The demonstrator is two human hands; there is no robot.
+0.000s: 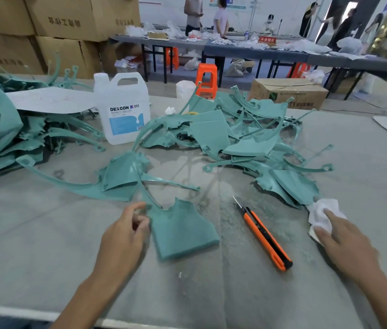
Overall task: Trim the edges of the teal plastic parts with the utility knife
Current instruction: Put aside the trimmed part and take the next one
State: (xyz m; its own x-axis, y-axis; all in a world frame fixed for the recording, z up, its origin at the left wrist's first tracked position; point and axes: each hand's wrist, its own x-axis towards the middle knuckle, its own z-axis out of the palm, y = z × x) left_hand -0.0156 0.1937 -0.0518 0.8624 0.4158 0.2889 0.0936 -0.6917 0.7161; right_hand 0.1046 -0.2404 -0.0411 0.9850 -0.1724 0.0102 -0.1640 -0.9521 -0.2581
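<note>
A teal plastic part (183,230) with a curved strut lies on the table in front of me. My left hand (123,236) pinches its left edge between thumb and fingers. An orange and black utility knife (264,236) lies loose on the table to the right of it, blade extended and pointing away from me. My right hand (346,243) rests with straight fingers on a crumpled white cloth (321,213), well right of the knife. More teal parts lie in a heap (242,138) behind, and another part (114,176) lies at centre left.
A white DEXCON jug (122,108) stands behind the parts. A big pile of teal parts (3,129) fills the left side, with a grey sheet on top. Cardboard boxes (69,24) stand behind. The grey table (45,233) is dusted with shavings. People stand at far tables.
</note>
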